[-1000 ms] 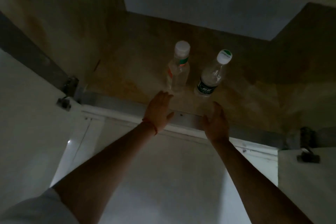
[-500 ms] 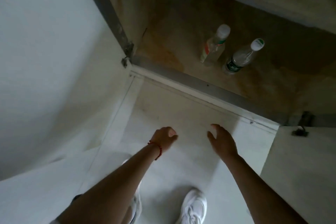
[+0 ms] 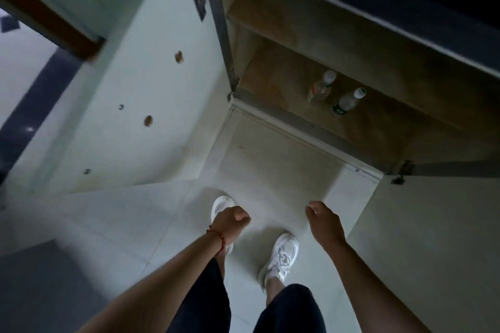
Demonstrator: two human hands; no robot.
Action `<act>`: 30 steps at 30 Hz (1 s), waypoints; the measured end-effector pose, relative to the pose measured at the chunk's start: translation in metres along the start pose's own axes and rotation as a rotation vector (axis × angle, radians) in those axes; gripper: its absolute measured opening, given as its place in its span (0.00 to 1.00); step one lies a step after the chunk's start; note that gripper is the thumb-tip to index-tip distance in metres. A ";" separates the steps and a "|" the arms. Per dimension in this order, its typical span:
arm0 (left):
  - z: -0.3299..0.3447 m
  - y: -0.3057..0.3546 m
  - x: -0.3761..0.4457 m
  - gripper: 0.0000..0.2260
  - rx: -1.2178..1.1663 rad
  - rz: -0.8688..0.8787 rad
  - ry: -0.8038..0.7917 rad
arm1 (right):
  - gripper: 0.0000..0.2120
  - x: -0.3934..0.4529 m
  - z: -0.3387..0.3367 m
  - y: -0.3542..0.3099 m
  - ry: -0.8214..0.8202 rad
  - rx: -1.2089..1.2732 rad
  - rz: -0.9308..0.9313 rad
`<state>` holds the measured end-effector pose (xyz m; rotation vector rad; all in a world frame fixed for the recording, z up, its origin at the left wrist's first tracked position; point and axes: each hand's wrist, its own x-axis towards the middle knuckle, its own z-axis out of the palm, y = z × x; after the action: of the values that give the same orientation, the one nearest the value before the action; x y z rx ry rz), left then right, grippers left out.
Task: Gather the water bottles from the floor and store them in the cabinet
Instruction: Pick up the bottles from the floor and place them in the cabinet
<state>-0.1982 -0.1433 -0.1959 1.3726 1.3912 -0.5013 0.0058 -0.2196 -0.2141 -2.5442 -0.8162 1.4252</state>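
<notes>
From the head view we see two bottles standing side by side on the cabinet (image 3: 284,73) floor: one with a red label (image 3: 320,89), one with a green label (image 3: 347,103). Two doors hang open, left (image 3: 151,89) and right (image 3: 438,238). Our left hand (image 3: 230,224) is clenched and empty; our right hand (image 3: 326,227) hangs loose, its fingers released. Two white shoes stand on the tiled floor (image 3: 94,224).

The clear plastic bottle with the red-and-green label (image 3: 319,89) has a white cap; the clear plastic bottle with the dark green label (image 3: 347,103) has a white cap marked green. They show against the mottled brown wooden cabinet floor (image 3: 270,81). The doors are off-white, the sneakers (image 3: 281,257) white, the wrist string (image 3: 217,236) red, the trousers dark.
</notes>
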 end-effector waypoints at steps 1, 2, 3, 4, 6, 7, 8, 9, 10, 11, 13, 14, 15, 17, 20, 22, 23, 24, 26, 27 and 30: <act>-0.007 -0.003 -0.018 0.14 0.002 -0.012 0.002 | 0.17 -0.015 -0.005 -0.006 -0.006 0.000 0.003; -0.014 -0.007 -0.034 0.13 -0.004 -0.027 0.005 | 0.17 -0.029 -0.009 -0.011 -0.012 0.003 0.004; -0.021 -0.009 -0.050 0.11 -0.014 -0.048 0.014 | 0.18 -0.044 -0.013 -0.015 -0.022 0.009 0.005; -0.029 -0.012 -0.068 0.11 -0.030 -0.071 0.034 | 0.18 -0.059 -0.018 -0.019 -0.032 0.016 0.005; -0.042 -0.019 -0.100 0.10 -0.076 -0.088 0.089 | 0.18 -0.088 -0.027 -0.026 -0.045 0.024 -0.017; -0.046 -0.022 -0.114 0.09 -0.101 -0.089 0.121 | 0.18 -0.101 -0.032 -0.029 -0.046 0.022 -0.039; -0.049 -0.026 -0.127 0.08 -0.129 -0.093 0.160 | 0.18 -0.113 -0.037 -0.032 -0.046 0.016 -0.060; -0.051 -0.031 -0.140 0.07 -0.164 -0.099 0.207 | 0.17 -0.124 -0.043 -0.033 -0.046 0.005 -0.080; -0.052 -0.035 -0.153 0.06 -0.206 -0.107 0.251 | 0.17 -0.134 -0.049 -0.035 -0.051 -0.010 -0.100; -0.051 -0.040 -0.164 0.06 -0.256 -0.116 0.286 | 0.17 -0.143 -0.054 -0.035 -0.059 -0.023 -0.118; -0.048 -0.049 -0.188 0.06 -0.377 -0.123 0.345 | 0.18 -0.161 -0.064 -0.038 -0.069 -0.055 -0.152; -0.045 -0.053 -0.200 0.07 -0.436 -0.122 0.368 | 0.18 -0.169 -0.068 -0.040 -0.074 -0.076 -0.169; -0.042 -0.056 -0.213 0.06 -0.493 -0.121 0.381 | 0.18 -0.176 -0.070 -0.041 -0.082 -0.095 -0.183; -0.034 -0.064 -0.235 0.07 -0.602 -0.123 0.407 | 0.18 -0.191 -0.072 -0.047 -0.099 -0.123 -0.208; -0.028 -0.077 -0.268 0.05 -0.732 -0.138 0.468 | 0.18 -0.206 -0.066 -0.059 -0.143 -0.175 -0.261; -0.024 -0.092 -0.285 0.05 -0.807 -0.146 0.518 | 0.18 -0.214 -0.056 -0.069 -0.187 -0.217 -0.291; -0.023 -0.101 -0.292 0.05 -0.840 -0.158 0.545 | 0.19 -0.218 -0.050 -0.075 -0.207 -0.242 -0.311; -0.021 -0.111 -0.300 0.05 -0.871 -0.169 0.567 | 0.19 -0.221 -0.044 -0.082 -0.225 -0.268 -0.332; -0.017 -0.134 -0.312 0.07 -0.921 -0.207 0.611 | 0.18 -0.227 -0.030 -0.099 -0.249 -0.319 -0.375; -0.015 -0.146 -0.318 0.08 -0.956 -0.237 0.632 | 0.18 -0.230 -0.021 -0.107 -0.257 -0.345 -0.393; -0.011 -0.185 -0.336 0.08 -1.105 -0.286 0.681 | 0.17 -0.242 0.009 -0.134 -0.304 -0.420 -0.435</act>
<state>-0.4458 -0.3305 0.0304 0.4081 1.9611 0.5916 -0.1544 -0.2295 0.0109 -2.2053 -1.7571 1.6355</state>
